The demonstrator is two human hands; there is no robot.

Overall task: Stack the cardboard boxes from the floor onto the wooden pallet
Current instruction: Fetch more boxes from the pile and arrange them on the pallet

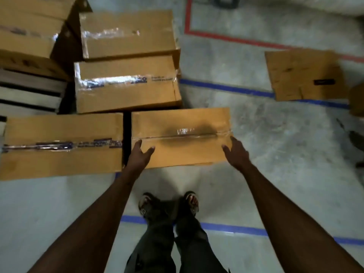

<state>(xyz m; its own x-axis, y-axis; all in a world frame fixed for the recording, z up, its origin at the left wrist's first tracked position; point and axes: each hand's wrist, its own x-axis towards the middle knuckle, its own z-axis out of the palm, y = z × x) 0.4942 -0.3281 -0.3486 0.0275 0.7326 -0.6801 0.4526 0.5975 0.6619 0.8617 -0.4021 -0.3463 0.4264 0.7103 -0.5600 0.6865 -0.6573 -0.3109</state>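
Observation:
A taped cardboard box with a dark smudge lies straight ahead of me, level with the other boxes. My left hand is at its near left corner, fingers spread, thumb over the top face. My right hand is at its near right corner, fingers apart against the side. Neither hand is closed on the box. Left of it lies another taped box, with two more behind, the middle box and the far box. Wooden pallet slats show at the left.
A higher stack of boxes fills the top left. A loose box lies on the concrete floor at the right, and part of another at the edge. Blue tape and red tape mark the floor. My feet stand just behind the box.

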